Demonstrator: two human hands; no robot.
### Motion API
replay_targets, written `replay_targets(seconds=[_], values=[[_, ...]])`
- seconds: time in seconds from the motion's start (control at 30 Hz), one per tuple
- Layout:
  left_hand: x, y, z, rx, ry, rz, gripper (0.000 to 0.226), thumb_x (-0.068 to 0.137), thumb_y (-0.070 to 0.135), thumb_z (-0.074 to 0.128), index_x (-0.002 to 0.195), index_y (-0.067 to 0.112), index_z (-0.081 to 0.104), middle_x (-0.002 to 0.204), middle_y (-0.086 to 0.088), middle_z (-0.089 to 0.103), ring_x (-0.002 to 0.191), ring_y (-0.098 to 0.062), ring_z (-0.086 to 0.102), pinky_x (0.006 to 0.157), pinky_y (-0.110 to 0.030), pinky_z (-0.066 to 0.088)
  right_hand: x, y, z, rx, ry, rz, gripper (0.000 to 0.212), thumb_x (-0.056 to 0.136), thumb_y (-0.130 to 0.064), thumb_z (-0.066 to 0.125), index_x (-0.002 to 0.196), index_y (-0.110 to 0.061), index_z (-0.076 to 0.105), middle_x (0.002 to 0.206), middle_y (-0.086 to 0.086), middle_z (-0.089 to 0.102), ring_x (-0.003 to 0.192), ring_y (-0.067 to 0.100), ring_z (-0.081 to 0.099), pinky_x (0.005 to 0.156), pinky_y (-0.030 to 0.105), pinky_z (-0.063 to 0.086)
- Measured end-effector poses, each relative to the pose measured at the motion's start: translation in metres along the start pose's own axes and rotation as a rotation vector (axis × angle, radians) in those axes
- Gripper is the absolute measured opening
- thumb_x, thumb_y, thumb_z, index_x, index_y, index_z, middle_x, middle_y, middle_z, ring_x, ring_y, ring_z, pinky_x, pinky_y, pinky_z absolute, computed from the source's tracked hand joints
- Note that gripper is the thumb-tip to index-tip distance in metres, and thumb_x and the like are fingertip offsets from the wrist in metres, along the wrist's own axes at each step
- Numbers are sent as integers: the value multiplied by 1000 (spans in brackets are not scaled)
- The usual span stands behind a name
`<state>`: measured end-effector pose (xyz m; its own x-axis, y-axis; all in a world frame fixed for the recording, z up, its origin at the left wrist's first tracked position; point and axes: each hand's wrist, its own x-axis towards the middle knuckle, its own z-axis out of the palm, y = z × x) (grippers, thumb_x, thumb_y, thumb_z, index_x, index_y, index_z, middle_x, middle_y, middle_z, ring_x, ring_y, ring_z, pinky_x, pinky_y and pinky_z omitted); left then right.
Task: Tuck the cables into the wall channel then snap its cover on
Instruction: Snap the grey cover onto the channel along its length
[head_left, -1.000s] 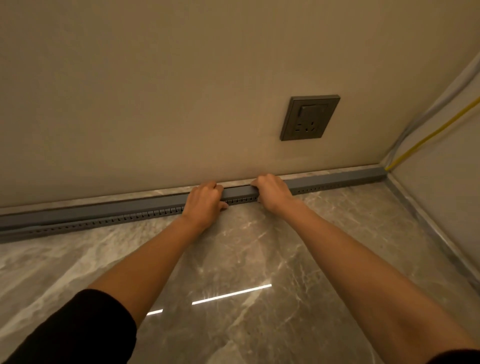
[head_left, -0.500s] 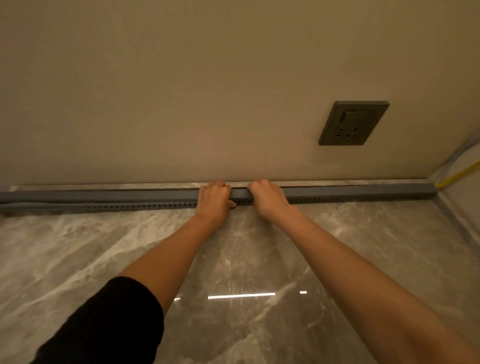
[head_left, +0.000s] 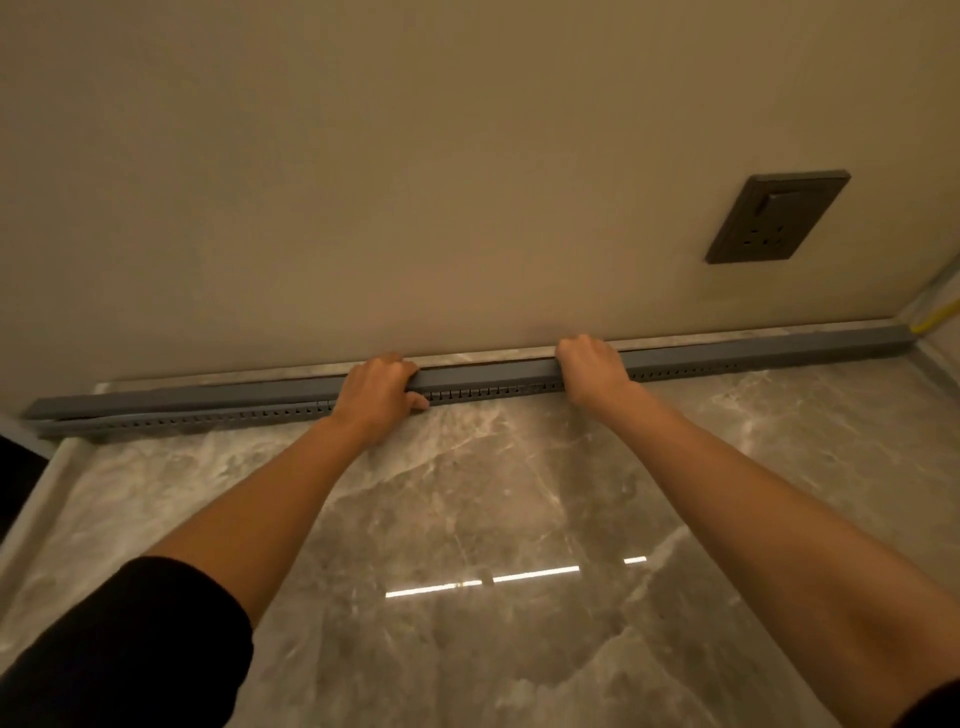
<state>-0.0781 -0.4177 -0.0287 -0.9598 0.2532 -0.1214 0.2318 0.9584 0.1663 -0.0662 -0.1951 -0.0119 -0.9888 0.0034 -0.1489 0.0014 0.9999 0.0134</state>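
The long grey plastic cover strip (head_left: 483, 375) lies on the slotted grey wall channel (head_left: 208, 419) at the wall's foot, running nine to three o'clock. The left hand (head_left: 382, 397) and right hand (head_left: 592, 370) each hold it in a clenched grip. It is probably light and springy (the nine o'clock end looks unseated), so press along its top. Any cables inside are hidden.

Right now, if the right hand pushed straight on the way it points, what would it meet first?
The right hand grips the channel cover, so that comes first; right behind lies the stone skirting at the wall, though depth is unclear.
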Motion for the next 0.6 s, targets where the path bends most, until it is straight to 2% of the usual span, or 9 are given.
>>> replay_targets(seconds=[0.1,0.3,0.43,0.6], values=[[2,-3,2,36,13,43,35,89,31,59,112,4,60,117,-16,60,109,-33,55,89,-39,44,-3,-26,-3,-12,-15,-2,27,91,5,47,116,1,56,122,20,58,115,36,56,92,41,47],[6,-13,11,33,74,103,36,88,30,59,111,3,61,118,-17,61,111,-33,54,90,-40,42,3,-96,6,8,-11,-158,26,89,-1,50,114,-5,58,121,17,60,113,34,57,90,40,47],[2,-19,8,-48,67,130,36,86,28,62,113,3,60,118,-17,60,110,-34,55,89,-40,43,6,-104,5,6,-22,-128,28,89,1,51,115,-4,57,121,18,59,113,35,57,90,39,47],[-11,-64,-5,-102,29,30,34,83,33,66,101,5,63,109,-16,64,102,-33,59,78,-38,46,7,-108,1,-12,-55,-126,28,87,5,52,114,-2,58,121,19,58,111,36,57,88,39,46]])
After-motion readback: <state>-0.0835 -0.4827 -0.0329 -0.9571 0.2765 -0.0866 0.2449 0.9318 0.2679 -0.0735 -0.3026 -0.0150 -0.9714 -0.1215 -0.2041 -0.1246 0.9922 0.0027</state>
